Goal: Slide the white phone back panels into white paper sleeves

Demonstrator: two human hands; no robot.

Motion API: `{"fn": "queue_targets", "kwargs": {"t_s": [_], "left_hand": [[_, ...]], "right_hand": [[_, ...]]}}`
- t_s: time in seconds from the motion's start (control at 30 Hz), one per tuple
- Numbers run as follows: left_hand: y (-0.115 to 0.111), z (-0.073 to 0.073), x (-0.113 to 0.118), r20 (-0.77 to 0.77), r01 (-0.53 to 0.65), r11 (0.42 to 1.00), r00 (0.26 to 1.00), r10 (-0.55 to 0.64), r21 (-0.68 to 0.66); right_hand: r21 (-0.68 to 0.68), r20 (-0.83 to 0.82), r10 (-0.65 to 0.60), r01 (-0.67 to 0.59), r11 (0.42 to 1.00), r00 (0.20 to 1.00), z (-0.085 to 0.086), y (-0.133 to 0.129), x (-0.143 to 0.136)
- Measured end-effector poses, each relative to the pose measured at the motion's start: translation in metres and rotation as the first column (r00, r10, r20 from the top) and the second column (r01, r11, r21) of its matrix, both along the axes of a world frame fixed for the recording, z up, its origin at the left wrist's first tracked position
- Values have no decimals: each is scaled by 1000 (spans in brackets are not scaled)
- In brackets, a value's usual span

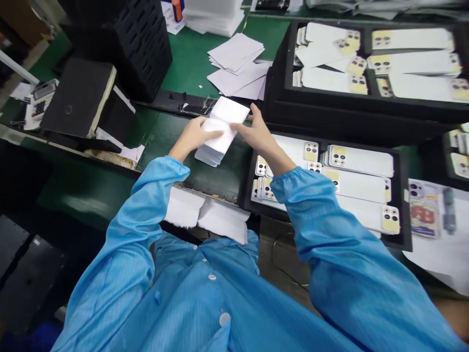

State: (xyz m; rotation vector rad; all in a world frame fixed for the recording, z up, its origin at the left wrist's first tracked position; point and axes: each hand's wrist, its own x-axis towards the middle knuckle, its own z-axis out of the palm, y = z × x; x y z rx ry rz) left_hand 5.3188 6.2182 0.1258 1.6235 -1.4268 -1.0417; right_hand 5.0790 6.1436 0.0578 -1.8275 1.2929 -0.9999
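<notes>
A stack of white paper sheets stands on the green bench. My left hand holds its left side, thumb lying over the top. My right hand is at the right side, its thumb touching the upper sheets and its fingers apart around the edge. The top sheets are folded or shifted toward the back, with a crease across the middle. Whether my right fingers grip a sheet is hard to see.
Black trays of white phone-shaped pieces lie at the right, one raised. Loose paper sheets lie behind. A black binder, calculator and black tray stack stand left. White cloths hang at the front edge.
</notes>
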Motion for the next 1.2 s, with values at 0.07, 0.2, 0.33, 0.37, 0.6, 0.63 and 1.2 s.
{"fn": "queue_targets", "kwargs": {"t_s": [0.07, 0.2, 0.33, 0.37, 0.6, 0.63, 1.2], "left_hand": [[4, 4, -2, 78, -36, 992, 996, 46, -122], [25, 29, -12, 1, -101, 962, 994, 105, -253], [74, 69, -20, -100, 48, 986, 993, -65, -162], [89, 76, -21, -105, 98, 986, 988, -112, -133], [169, 35, -18, -38, 270, 963, 962, -270, -26], [172, 21, -17, -9, 282, 959, 959, -282, 0], [206, -31, -80, 268, 124, 942, 963, -38, -312]], "right_hand": [[14, -7, -25, 25, 1000, 1000, 2, -2, -6], [-61, 82, -31, 36, 998, 996, 39, 16, -17], [-8, 274, 109, -111, 994, 956, 97, 71, -40], [38, 318, 146, -167, 985, 937, 107, 89, -47], [497, 456, 54, -305, 812, 888, 88, 226, -71], [526, 460, -14, -260, 810, 888, 77, 238, -69], [495, 495, -276, -7, 869, 824, 20, 250, -16]]}}
